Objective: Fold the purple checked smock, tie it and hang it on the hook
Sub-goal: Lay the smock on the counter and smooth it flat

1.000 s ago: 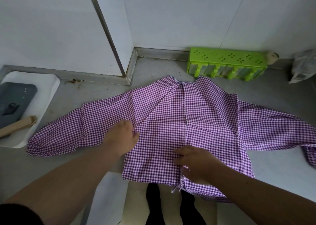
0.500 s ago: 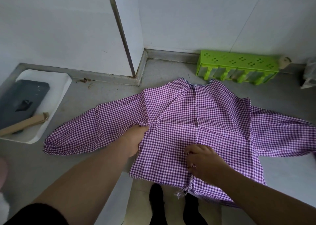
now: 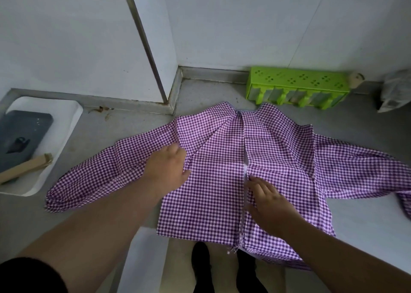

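Lying flat on the grey bench (image 3: 124,128), the purple checked smock (image 3: 213,188) has both sleeves spread out. The left hand (image 3: 166,166) presses its left shoulder with flat fingers. The right hand (image 3: 266,199) rests flat by its middle slit.

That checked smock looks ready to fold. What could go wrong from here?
The smock hangs its hem over the counter edge, so a careless pull might drag it off. Its two back panels part slightly near the right hand, so they could shift and spoil a neat fold. The sleeve beyond the left hand lies rumpled and may fold in crooked. The far right sleeve runs out of view.
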